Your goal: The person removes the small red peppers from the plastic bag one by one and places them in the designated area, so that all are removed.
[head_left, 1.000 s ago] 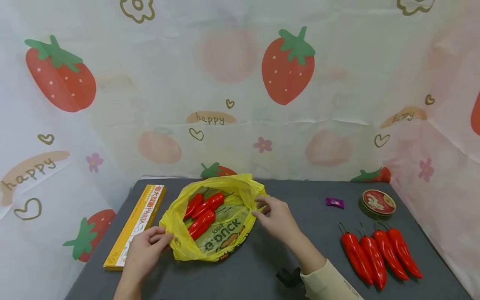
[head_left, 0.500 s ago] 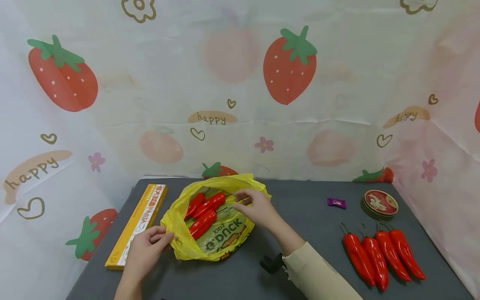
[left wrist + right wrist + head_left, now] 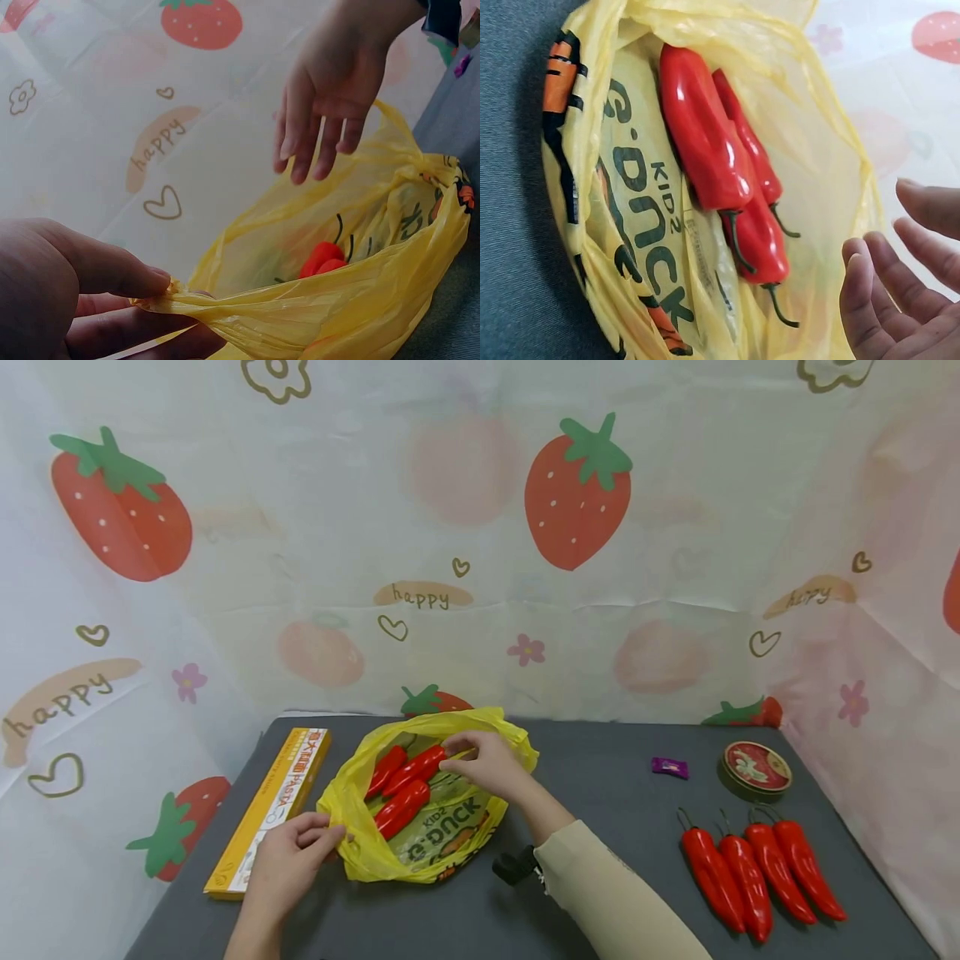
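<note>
A yellow plastic bag (image 3: 360, 852) stands wide-mouthed on the dark table, with dark print on its inner wall. Three red chili peppers (image 3: 705, 142) with dark stems lie inside it. My left hand (image 3: 288, 864) pinches the bag's left rim between thumb and fingers, as the left wrist view shows up close. Over the bag's mouth hovers my right hand (image 3: 487, 766), its fingers relaxed and holding nothing. In the left wrist view that right hand (image 3: 330, 97) hangs above the peppers (image 3: 324, 259), fingers pointing down and apart from them.
Left of the bag lies a yellow pasta box (image 3: 266, 814). Several more red chili peppers (image 3: 750, 877) lie in a row at the right. Behind them are a round red-lidded tin (image 3: 756, 768) and a small purple packet (image 3: 670, 767). A strawberry-patterned cloth (image 3: 465, 527) hangs behind the table.
My right hand has let go of the bag's right rim and moved left over the mouth. The left hand keeps its pinch on the rim.
</note>
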Motion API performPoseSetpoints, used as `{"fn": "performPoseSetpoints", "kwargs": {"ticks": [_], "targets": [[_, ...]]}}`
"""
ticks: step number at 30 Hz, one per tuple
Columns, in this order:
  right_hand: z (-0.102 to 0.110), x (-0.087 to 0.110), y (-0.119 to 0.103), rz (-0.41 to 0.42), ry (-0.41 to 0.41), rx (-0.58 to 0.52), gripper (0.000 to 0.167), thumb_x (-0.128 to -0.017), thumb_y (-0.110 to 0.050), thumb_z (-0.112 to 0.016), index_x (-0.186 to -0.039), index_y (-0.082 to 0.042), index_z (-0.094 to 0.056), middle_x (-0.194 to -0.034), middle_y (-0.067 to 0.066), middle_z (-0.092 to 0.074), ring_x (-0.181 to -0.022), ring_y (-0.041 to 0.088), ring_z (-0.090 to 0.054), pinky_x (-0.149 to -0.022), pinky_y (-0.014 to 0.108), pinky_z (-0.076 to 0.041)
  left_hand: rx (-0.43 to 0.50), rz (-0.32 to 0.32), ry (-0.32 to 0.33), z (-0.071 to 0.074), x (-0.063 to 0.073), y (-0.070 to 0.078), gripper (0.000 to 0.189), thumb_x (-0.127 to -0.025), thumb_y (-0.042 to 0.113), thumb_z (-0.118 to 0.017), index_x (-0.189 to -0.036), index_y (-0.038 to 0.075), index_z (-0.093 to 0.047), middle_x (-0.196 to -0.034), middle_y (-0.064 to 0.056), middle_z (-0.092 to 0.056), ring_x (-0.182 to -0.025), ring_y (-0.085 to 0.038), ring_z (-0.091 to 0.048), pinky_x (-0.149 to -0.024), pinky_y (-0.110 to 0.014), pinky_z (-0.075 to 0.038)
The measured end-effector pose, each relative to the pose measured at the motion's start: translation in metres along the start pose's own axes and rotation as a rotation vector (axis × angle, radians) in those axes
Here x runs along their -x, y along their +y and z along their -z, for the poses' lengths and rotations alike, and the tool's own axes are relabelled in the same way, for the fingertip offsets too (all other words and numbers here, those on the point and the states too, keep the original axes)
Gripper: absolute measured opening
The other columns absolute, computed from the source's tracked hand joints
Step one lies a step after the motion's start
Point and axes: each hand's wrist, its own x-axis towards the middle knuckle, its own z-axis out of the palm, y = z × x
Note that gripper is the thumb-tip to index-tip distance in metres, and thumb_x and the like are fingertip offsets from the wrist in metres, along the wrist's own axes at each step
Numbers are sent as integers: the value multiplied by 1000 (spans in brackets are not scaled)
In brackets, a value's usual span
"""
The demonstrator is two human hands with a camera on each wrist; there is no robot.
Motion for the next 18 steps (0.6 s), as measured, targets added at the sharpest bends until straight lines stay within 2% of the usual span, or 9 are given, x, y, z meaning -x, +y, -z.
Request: {"fn": "performPoseSetpoints", "kwargs": {"ticks": [5, 8, 12, 18], "targets": [[-8, -14, 4, -15, -37, -37, 37, -92, -26, -75, -125, -9, -69, -126, 14, -67, -99, 22, -68, -88, 51, -58, -10, 5, 0, 0, 1, 1, 37, -95, 27, -71, -117, -3, -67, -96, -9, -78, -80, -10, -71, -70, -22, -58], [-14, -21, 8, -13, -57, -39, 38, -92, -23, -76, -125, -5, -68, -123, 13, -68, -100, 23, -66, -88, 48, -57, -9, 5, -1, 0, 1, 2, 36, -95, 26, -71, -116, -3, -67, -95, -9, -79, -80, -10, -71, -71, -25, -59], [-22, -29, 12, -19, -76, -18, 38, -90, -21, -78, -123, -4, -69, -119, 12, -70, -101, 20, -65, -82, 35, -55, -14, -4, -1, -1, 0, 1, 37, -95, 27, -71, -115, -4, -67, -94, -9, -78, -80, -10, -71, -71, -26, -60], [-28, -36, 20, -51, -114, -36, 39, -88, -16, -80, -122, -2, -69, -121, 15, -69, -104, 22, -64, -86, 34, -55, -27, 4, 7, -3, -2, -1, 37, -95, 27, -71, -115, -4, -67, -94, -9, -78, -80, -11, -72, -69, -23, -59]]}}
